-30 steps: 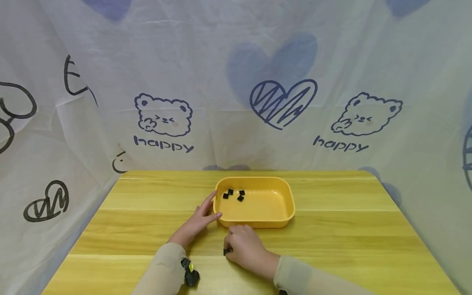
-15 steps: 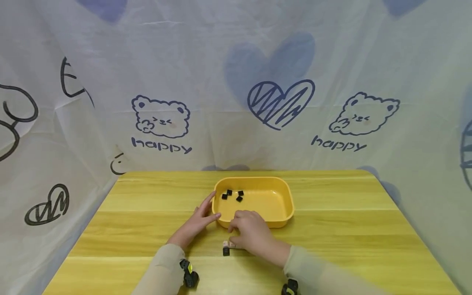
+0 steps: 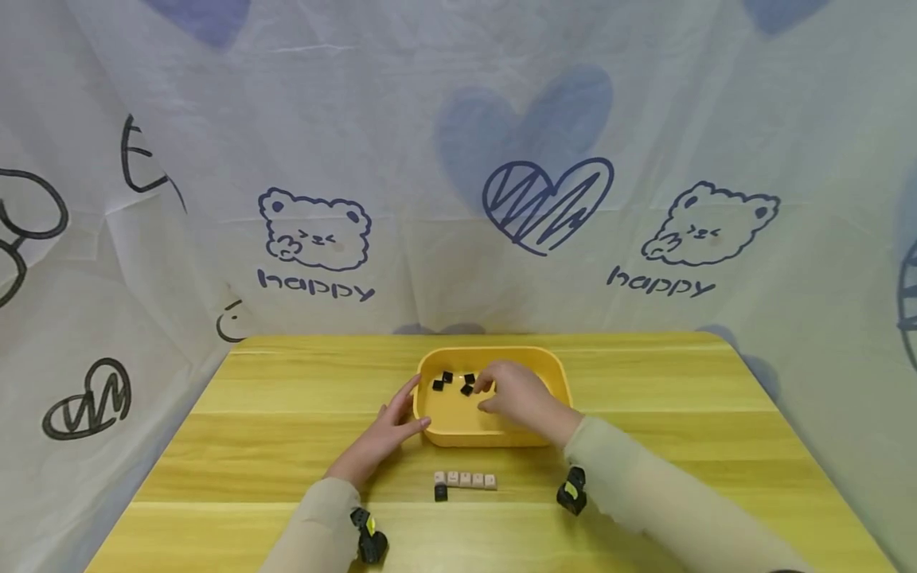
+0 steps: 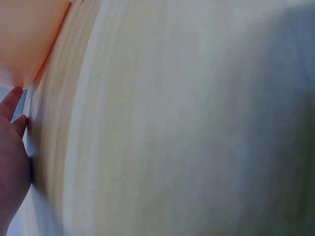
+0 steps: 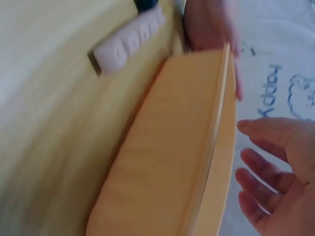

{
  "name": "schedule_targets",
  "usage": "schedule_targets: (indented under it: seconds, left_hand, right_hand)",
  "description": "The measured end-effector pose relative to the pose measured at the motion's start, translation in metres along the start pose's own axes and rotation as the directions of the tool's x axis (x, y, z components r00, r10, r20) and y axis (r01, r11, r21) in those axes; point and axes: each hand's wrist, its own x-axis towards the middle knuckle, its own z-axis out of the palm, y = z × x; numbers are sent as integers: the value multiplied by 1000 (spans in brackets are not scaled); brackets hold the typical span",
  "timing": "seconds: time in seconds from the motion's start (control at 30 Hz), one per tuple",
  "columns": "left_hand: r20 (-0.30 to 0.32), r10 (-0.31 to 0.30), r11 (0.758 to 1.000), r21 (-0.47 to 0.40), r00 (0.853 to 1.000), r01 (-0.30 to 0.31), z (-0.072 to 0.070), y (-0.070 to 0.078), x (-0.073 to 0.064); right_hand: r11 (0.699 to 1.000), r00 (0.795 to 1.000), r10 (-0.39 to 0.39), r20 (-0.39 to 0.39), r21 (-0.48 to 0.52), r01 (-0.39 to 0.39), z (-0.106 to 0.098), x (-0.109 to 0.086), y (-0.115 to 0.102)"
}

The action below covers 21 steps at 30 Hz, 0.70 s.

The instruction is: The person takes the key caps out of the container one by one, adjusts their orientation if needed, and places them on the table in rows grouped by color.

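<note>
My left hand (image 3: 381,440) rests against the left end of the yellow plastic bin (image 3: 494,438), its fingers along the side and its thumb at the front corner. Over the bin's inside, my right hand (image 3: 521,398) reaches left with thumb and fingers spread apart and nothing between them. Just off its fingertips lie black keycaps (image 3: 467,390) on the bin floor, with other black keycaps (image 3: 438,385) farther left. In front of the bin, several beige keycaps (image 3: 466,479) form a row on the table. One black keycap (image 3: 440,493) sits below the leftmost of them.
The wooden table (image 3: 680,454) extends to both sides of the bin. Behind it hangs a pale cloth (image 3: 444,278) printed with hearts and bears. Each wrist carries a small black camera (image 3: 571,491).
My right hand has left the black keycap by the row and moved up and right into the bin, uncovering the beige row. My left hand has stayed at the bin.
</note>
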Motion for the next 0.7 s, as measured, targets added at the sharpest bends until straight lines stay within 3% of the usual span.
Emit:
schedule_targets:
  seconds: [0.27,0.47,0.7]
  left_hand:
    - [-19,4,1000,-19,1000,-4,1,4,-1]
    - [-23,4,1000,-18,1000,-5,2,3,-3]
    - [-27,15,1000,-6,1000,-15,2,5,-4]
  right_hand:
    - [997,985,-65,162,55,56,9,29,14]
    - [995,964,-78,254,-36,90,17,46,19]
    - [982,944,-120,307,-101,158,26,59,26]
